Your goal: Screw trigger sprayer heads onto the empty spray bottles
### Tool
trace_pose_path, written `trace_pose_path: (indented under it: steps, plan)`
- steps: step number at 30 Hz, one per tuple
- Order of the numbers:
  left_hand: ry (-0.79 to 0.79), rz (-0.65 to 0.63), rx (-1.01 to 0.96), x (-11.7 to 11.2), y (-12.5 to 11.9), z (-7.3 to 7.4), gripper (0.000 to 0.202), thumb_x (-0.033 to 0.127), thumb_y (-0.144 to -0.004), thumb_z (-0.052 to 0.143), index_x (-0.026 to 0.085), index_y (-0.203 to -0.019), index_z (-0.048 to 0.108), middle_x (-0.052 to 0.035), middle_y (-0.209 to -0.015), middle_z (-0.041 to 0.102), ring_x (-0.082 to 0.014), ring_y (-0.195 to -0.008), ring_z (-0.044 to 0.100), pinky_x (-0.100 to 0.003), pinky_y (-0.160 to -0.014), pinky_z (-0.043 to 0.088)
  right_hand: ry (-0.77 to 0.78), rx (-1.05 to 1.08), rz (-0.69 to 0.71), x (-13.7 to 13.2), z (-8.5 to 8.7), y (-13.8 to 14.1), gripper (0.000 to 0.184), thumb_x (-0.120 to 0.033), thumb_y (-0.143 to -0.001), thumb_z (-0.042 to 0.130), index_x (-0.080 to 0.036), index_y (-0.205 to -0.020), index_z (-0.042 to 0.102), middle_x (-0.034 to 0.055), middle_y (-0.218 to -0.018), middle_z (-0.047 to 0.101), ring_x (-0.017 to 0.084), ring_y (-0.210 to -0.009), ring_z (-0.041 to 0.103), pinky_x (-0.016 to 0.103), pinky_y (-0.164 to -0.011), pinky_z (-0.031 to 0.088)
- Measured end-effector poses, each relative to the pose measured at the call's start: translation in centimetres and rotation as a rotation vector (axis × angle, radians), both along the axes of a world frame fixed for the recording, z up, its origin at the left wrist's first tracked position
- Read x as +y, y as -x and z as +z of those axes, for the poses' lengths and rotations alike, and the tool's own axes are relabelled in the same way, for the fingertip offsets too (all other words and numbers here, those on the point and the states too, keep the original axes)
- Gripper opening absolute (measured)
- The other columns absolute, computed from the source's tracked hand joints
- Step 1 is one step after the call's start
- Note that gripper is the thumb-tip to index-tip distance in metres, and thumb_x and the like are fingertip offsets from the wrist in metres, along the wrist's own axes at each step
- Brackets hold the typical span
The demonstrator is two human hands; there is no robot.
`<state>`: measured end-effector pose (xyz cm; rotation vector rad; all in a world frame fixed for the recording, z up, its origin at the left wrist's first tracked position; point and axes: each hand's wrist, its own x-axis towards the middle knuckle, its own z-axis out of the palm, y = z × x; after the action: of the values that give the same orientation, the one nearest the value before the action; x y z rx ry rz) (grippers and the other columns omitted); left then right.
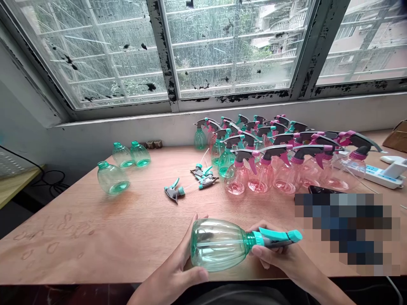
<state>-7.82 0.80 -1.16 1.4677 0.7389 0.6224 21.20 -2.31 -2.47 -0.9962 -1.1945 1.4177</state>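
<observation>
A green see-through spray bottle (219, 245) lies sideways in both my hands, just above the table's front edge. My left hand (187, 262) cups its base, thumb in front and fingers behind. At the neck, my right hand (276, 252) grips the turquoise collar and grey spray head (276, 238), thumb on the collar. The head sits on the bottle's neck and a thin tube shows inside. Beyond my hands lie several loose turquoise-and-grey spray heads (174, 191). To the left stand three green bottles without heads, the nearest bottle (113, 180) among them.
Several assembled pink spray bottles (235, 178) and green ones (226, 163) stand packed together at the back right. A white power strip (378, 174) and a dark phone (326, 190) lie at the right. Small brown blocks (153, 144) sit by the wall under the window.
</observation>
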Motion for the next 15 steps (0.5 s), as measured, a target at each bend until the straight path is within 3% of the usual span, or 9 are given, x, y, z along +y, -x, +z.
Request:
trace_pose_path:
  steps: [3,8,11,15]
  plan:
    - [0.008,-0.004,0.017,-0.04,0.2,0.14,0.1,0.047,-0.091,0.071,0.043,-0.161,-0.001,-0.0019,-0.175,0.001,-0.031,-0.16,0.004,-0.052,-0.128,0.005,-0.006,0.002,-0.013,0.0,-0.22,-0.01,0.03,-0.047,-0.082,0.082,-0.021,-0.092,0.073,-0.0063,-0.062,0.05,0.013,-0.057,0.045,0.025,-0.054,0.039]
    - [-0.101,-0.019,0.078,-0.06,0.3,0.11,0.103,0.034,-0.093,0.071,0.05,-0.159,-0.007,-0.0002,-0.174,0.006,-0.0304,-0.159,0.012,-0.056,-0.128,0.002,-0.015,-0.005,-0.017,0.03,-0.32,-0.04,0.029,-0.047,-0.084,0.081,-0.02,-0.089,0.072,-0.0064,-0.061,0.051,0.012,-0.057,0.045,0.025,-0.054,0.038]
    - [-0.071,-0.004,0.055,-0.09,0.2,-0.08,0.107,0.036,-0.091,0.074,0.05,-0.158,-0.007,0.0007,-0.174,0.004,-0.0303,-0.16,0.007,-0.055,-0.128,0.002,-0.01,-0.017,-0.009,0.05,-0.29,-0.03,0.03,-0.047,-0.083,0.081,-0.019,-0.089,0.071,-0.0063,-0.061,0.051,0.012,-0.057,0.045,0.025,-0.054,0.037]
    - [-0.007,-0.012,-0.012,0.03,0.25,-0.3,0.102,0.047,-0.09,0.072,0.042,-0.162,0.0,-0.0002,-0.175,-0.004,-0.0314,-0.16,-0.001,-0.052,-0.129,0.003,-0.005,-0.028,-0.015,0.04,-0.31,0.04,0.034,-0.05,-0.082,0.081,-0.019,-0.09,0.069,-0.0063,-0.062,0.051,0.012,-0.056,0.044,0.026,-0.054,0.037]
